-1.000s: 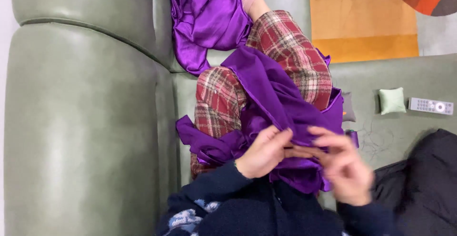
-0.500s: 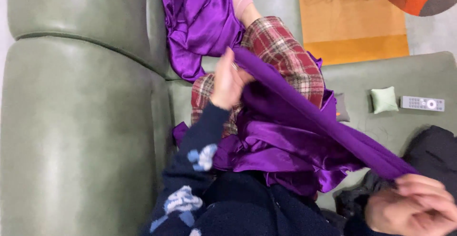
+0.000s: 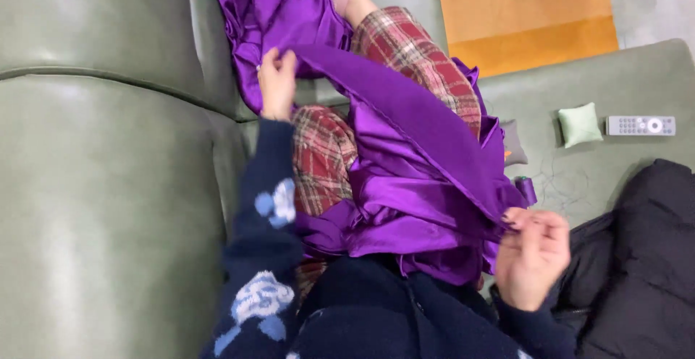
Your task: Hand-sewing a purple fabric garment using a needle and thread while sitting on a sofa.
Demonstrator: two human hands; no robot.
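Purple satin cloth point(image 3: 427, 178) lies heaped across the person's lap on the green sofa point(image 3: 108, 171), over red plaid trousers point(image 3: 326, 156), with one folded edge stretched taut between both hands. Left hand point(image 3: 277, 84) is raised, fingers closed on the cloth's far end; right hand point(image 3: 532, 254) sits low by the hip, fingertips pinched on the near end. On the seat beyond lie a small green cushion point(image 3: 579, 124), a grey remote point(image 3: 641, 125) and a purple thread spool point(image 3: 525, 189), beside a black jacket point(image 3: 644, 258)
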